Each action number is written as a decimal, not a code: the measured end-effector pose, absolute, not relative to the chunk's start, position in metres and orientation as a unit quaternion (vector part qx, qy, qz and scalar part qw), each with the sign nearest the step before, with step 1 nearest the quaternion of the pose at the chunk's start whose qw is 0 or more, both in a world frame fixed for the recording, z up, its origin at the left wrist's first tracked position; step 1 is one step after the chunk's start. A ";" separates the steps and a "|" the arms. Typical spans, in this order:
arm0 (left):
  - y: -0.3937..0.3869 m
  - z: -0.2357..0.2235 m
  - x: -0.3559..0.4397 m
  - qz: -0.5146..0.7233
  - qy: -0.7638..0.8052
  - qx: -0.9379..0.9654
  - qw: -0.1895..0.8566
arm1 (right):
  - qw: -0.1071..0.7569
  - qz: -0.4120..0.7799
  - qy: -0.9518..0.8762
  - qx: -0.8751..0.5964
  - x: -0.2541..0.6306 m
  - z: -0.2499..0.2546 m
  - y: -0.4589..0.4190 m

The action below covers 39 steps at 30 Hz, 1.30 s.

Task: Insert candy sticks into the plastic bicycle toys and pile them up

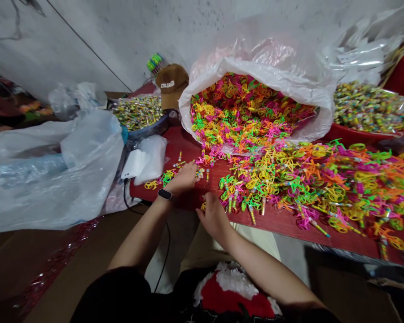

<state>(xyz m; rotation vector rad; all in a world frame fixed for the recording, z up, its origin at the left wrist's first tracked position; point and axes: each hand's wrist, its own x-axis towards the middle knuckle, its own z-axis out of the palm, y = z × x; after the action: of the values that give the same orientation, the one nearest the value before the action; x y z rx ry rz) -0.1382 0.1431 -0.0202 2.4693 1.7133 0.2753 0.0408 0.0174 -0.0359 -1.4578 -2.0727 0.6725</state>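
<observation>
My left hand (184, 179), with a dark band on the wrist, is low over the red table (175, 140) among small patterned tubes (199, 173). Its fingers are bent and close together; whatever they grip is hidden. Near the table's front edge, my right hand (216, 216) is closed, thumb and fingers around a small yellow plastic piece (204, 206), mostly covered. Left of my left hand lie green and yellow plastic pieces (166, 177). To the right spreads a large pile of bright plastic figures (289, 179), many with patterned tubes attached.
A white sack (326, 105) lies open at the back, spilling colourful pieces. Tubs of patterned tubes (139, 112) stand on both sides. A brown cap (173, 85), clear plastic bags (155, 157) and a white power bank-like box (133, 164) with a black cable are to the left.
</observation>
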 end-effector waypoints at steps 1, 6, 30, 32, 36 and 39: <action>0.143 -0.022 -0.139 0.091 0.566 0.817 0.060 | 0.275 0.268 -0.756 -0.529 0.042 -0.037 0.017; 0.148 -0.031 -0.135 0.105 0.558 0.822 0.051 | 0.360 0.336 -0.723 -0.485 0.049 -0.032 0.013; 0.134 -0.039 -0.062 0.245 0.609 0.745 0.118 | 0.602 0.570 -0.345 -0.440 0.135 0.022 0.007; 0.120 -0.029 -0.060 0.277 0.608 0.732 0.133 | 0.604 0.563 -0.348 -0.443 0.139 0.020 0.007; 0.063 0.002 -0.056 0.342 0.607 0.694 0.179 | 0.598 0.539 -0.380 -0.455 0.148 0.021 0.006; 0.011 0.024 -0.046 0.432 0.503 0.655 0.363 | 0.596 0.515 -0.416 -0.455 0.149 0.031 0.005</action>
<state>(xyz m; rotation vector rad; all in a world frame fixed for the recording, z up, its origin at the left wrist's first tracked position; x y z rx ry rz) -0.0465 0.0113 0.0238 1.6857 1.2951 1.1112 0.1492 0.0053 0.0310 -1.0558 -0.9648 1.1953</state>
